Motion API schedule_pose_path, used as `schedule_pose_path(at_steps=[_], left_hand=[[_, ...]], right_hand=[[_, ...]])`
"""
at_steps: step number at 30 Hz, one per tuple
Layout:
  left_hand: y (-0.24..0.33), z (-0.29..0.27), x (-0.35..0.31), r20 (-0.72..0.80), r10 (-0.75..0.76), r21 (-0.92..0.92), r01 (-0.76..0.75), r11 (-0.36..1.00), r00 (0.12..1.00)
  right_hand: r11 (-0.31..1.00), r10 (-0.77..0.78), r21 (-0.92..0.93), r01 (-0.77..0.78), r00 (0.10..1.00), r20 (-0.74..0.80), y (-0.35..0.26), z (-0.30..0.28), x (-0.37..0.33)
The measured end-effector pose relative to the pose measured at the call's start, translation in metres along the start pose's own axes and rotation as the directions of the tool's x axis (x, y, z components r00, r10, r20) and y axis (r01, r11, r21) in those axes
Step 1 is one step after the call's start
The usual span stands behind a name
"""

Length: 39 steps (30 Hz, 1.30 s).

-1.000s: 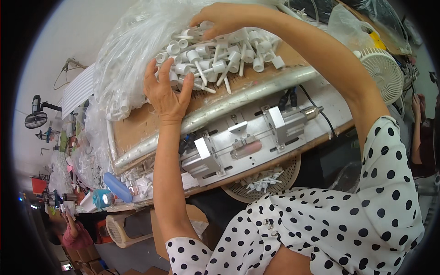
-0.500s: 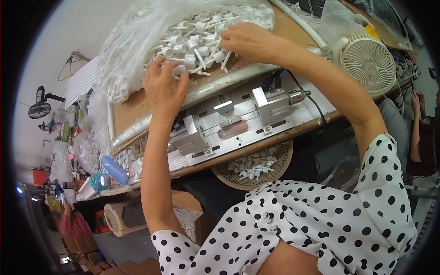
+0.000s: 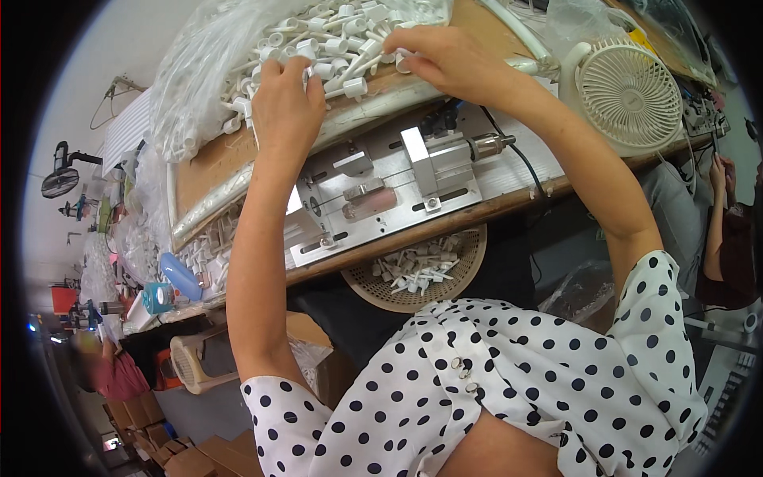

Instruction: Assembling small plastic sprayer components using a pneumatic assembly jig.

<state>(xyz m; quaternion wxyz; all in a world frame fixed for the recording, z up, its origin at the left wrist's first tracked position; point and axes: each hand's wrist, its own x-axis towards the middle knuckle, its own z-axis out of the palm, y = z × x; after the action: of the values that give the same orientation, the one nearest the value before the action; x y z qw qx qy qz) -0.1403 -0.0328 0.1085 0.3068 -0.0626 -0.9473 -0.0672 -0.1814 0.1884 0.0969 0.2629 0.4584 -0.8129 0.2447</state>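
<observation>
Loose white applicator caps (image 3: 338, 46), each a short round cap with a thin wand, lie heaped on the cardboard-topped bench ledge. At the near left of the heap is my left hand (image 3: 284, 103), its fingers curled and a small white piece, seemingly one of these caps, showing between thumb and forefinger. My right hand (image 3: 453, 65) reaches in from the right, with thumb and fingers closed on a white applicator cap (image 3: 403, 62). Below both hands stands a metal fixture (image 3: 429, 163) with blocks and a thin rod; a pinkish clear tube (image 3: 372, 203) lies in its middle.
A tan basket (image 3: 362, 294) holding more white caps sits under the bench edge. A clear plastic bag (image 3: 199, 87) borders the heap on the left. A white fan (image 3: 628, 95) stands at right; a black cable (image 3: 520, 151) hangs beside the fixture. Co-workers appear at both sides.
My left hand has gone from spread fingers to a curled grip at the heap. My right hand now pinches a cap at the heap's right edge. The whole view has shifted slightly.
</observation>
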Motion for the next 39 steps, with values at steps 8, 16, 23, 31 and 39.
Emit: schedule_pose_path(at_steps=[8, 16, 23, 31, 39], left_hand=[[0.016, 0.012, 0.011, 0.107, 0.323, -0.290, -0.281, 0.915, 0.940], [0.003, 0.004, 0.013, 0.209, 0.232, -0.228, -0.183, 0.956, 0.950], [-0.002, -0.056, -0.036, 0.320, -0.316, -0.809, 0.431, 0.399, 0.893], [-0.033, -0.052, -0.120, 0.478, -0.216, -0.822, 0.347, -0.451, 0.851], [0.005, -0.040, -0.177, 0.424, -0.334, -0.906, 0.388, -0.171, 0.842]], right_hand=[[0.683, 0.219, 0.646, -0.341, 0.939, 0.264, -0.037, -0.013, -0.045], [0.888, -0.086, 0.453, 0.077, 0.996, -0.002, -0.096, 0.015, -0.075], [0.921, -0.245, 0.335, 0.198, 0.964, 0.106, -0.102, 0.063, -0.065], [0.935, -0.341, 0.147, 0.323, 0.933, 0.117, -0.104, 0.072, -0.051], [0.937, -0.312, 0.231, 0.263, 0.926, 0.211, -0.090, 0.046, -0.017]])
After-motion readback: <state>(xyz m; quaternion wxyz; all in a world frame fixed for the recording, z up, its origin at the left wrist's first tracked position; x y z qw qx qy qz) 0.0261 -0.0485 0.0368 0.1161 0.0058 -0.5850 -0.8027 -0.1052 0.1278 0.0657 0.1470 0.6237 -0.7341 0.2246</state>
